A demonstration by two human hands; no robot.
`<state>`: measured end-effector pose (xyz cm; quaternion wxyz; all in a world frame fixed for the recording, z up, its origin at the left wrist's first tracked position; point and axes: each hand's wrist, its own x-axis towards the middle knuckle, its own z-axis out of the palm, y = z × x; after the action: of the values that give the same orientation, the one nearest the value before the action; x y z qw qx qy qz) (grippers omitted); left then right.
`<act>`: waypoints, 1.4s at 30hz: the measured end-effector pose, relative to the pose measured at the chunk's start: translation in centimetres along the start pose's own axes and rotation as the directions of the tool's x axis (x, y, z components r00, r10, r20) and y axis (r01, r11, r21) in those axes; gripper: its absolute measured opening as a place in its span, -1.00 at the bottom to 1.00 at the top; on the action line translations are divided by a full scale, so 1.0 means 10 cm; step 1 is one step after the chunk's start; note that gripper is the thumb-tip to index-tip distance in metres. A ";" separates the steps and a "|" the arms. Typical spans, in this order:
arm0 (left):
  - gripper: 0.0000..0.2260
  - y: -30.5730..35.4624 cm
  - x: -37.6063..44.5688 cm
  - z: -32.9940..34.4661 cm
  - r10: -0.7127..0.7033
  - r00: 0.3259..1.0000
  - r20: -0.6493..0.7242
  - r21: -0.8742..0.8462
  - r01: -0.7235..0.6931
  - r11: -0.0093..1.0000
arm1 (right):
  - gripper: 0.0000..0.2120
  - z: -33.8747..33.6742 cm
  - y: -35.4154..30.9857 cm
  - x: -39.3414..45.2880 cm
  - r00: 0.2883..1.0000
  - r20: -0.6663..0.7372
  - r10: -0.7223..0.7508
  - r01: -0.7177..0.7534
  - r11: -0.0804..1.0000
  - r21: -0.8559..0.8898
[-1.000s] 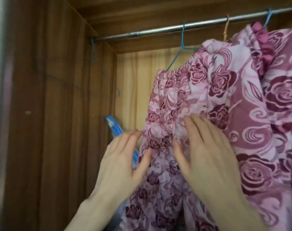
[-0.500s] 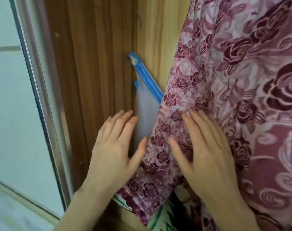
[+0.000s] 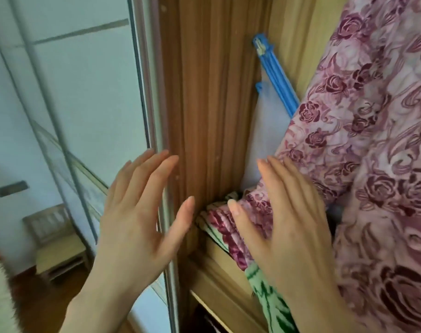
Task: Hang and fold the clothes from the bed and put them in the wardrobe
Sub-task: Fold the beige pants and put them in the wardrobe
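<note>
A pink garment printed with dark red roses (image 3: 363, 131) hangs inside the wooden wardrobe (image 3: 204, 92) and fills the right side of the view. Its lower edge bunches on the shelf (image 3: 219, 260), over a folded green and white cloth (image 3: 269, 292). My right hand (image 3: 286, 227) lies flat with straight fingers on the garment's lower part. My left hand (image 3: 142, 215) is spread open in front of the wardrobe's left side panel and holds nothing. The hanger and rail are out of view.
A clear bag with a blue zip strip (image 3: 274, 70) leans in the wardrobe's back left corner. The sliding mirror door (image 3: 79, 92) with a metal frame stands at left and reflects a wooden stool (image 3: 58, 239).
My view has dropped from the rail to the shelf. My left hand has come off the garment and moved left, in front of the side panel. My right hand has slid down the garment.
</note>
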<state>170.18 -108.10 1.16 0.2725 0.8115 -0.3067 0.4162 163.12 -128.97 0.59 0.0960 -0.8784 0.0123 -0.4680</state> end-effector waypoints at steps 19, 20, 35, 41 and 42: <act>-0.49 -0.71 -1.96 -1.55 -0.495 0.843 -0.209 0.533 0.523 0.665 | -0.40 1.20 -1.90 -0.68 0.880 0.111 -0.462 0.277 0.688 0.670; -0.49 -0.77 -2.02 -1.63 -0.507 0.832 -0.224 0.551 0.537 0.638 | -0.39 1.26 -2.00 -0.70 0.868 0.123 -0.482 0.280 0.677 0.681; -0.50 -1.53 -2.88 -2.64 -0.598 0.635 -0.489 0.611 0.739 0.285 | -0.36 2.11 -3.86 -0.90 0.638 0.095 -0.764 0.311 0.369 0.876; -0.51 -1.81 -3.20 -3.00 -0.566 0.589 -0.577 0.608 0.772 0.184 | -0.37 2.30 -4.59 -1.08 0.580 0.033 -0.814 0.293 0.247 0.924; -0.51 -1.85 -3.25 -3.05 -0.562 0.578 -0.592 0.607 0.778 0.162 | -0.37 2.33 -4.69 -1.11 0.563 0.023 -0.826 0.291 0.225 0.930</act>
<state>152.93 -65.72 -14.29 0.0438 0.8281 0.3570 0.4300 172.91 -78.03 -12.68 0.3285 -0.7291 -0.5820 -0.1476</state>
